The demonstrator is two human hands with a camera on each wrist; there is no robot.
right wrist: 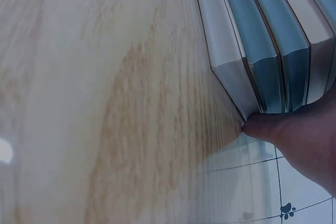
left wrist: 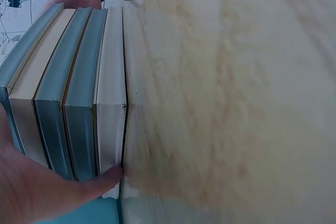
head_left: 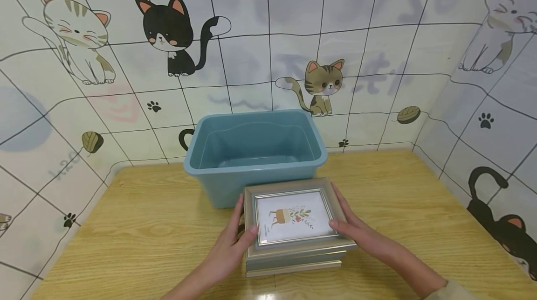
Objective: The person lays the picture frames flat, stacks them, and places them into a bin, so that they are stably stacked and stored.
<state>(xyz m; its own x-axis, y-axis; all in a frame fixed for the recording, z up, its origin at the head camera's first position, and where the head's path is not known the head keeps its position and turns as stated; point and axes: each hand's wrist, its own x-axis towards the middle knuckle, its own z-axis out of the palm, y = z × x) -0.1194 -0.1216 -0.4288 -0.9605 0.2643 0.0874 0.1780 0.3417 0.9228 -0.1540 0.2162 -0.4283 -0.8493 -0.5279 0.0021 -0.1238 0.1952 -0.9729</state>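
A stack of picture frames [head_left: 293,255] lies on the wooden table between my two hands. The top frame has a silvery border and a white print with a plant in an orange pot. In the left wrist view the edges of the stacked frames [left wrist: 80,77] show blue-grey and pale. My left hand [head_left: 228,241] grips the stack's left side, its thumb over the near part of the top frame. On the right side my right hand [head_left: 356,230] holds the stack, thumb on the top frame. In the right wrist view, a fingertip [right wrist: 257,127] reaches the lowest frame at the table surface.
Directly behind the stack stands a blue plastic bin [head_left: 256,169], its inside visible from above. The wooden table [head_left: 159,225] spreads out on both sides. A wall covering with cartoon cats [head_left: 172,34] and black grid lines closes off the back and sides.
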